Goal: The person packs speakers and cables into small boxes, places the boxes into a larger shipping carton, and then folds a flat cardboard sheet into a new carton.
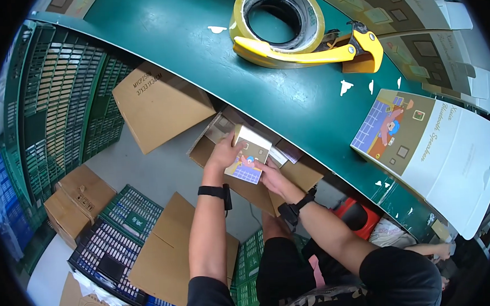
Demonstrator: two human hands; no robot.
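Note:
Between my two hands is a small printed box with a cartoon picture on its face and a white end. My left hand grips its left side, the thumb lying across the front. On the lower right edge, the fingers of my right hand are closed on the same box. Both hands are over an open brown carton that stands below the table's edge, its flaps folded outward. Inside the carton, other printed boxes partly show; my hands and the held box hide the rest.
On the green table lies a yellow tape dispenser with a clear roll. Flat printed box blanks lie at the right. Brown cartons and green plastic crates stand at the left. Another person's hand shows at the lower right.

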